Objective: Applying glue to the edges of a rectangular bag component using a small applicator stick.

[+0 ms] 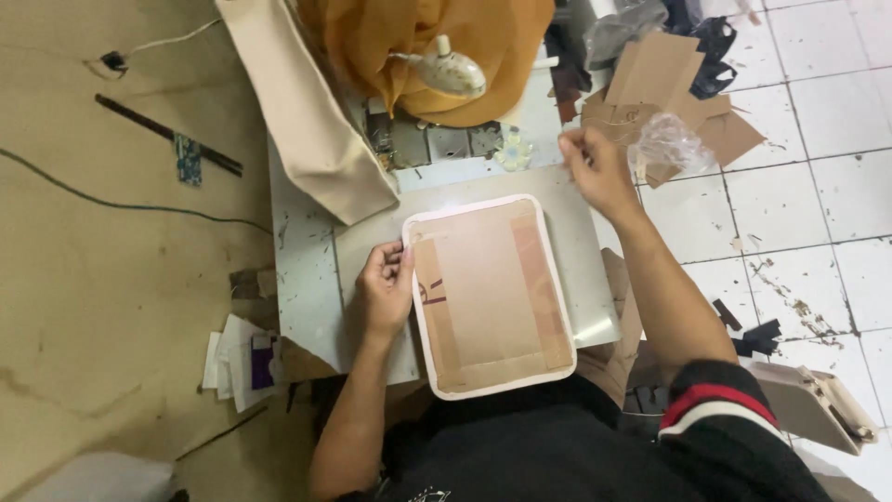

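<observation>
A rounded rectangular cardboard panel [488, 293] with a white edge band and brown tape strips lies flat on the white worktable [302, 279]. My left hand [384, 286] rests on the panel's left edge, fingers curled over the rim. My right hand [595, 169] is raised at the table's far right corner, fingers pinched together; whether it holds anything small is unclear. Just beyond it sits a crumpled clear plastic bag [671, 144].
A beige fabric piece [311, 121] and orange cloth [446, 46] drape over the table's back, with a small white lamp [451, 72]. Cardboard scraps [664, 88] lie on the tiled floor at right. Papers [243, 361] sit at the left, a beige box [818, 404] at lower right.
</observation>
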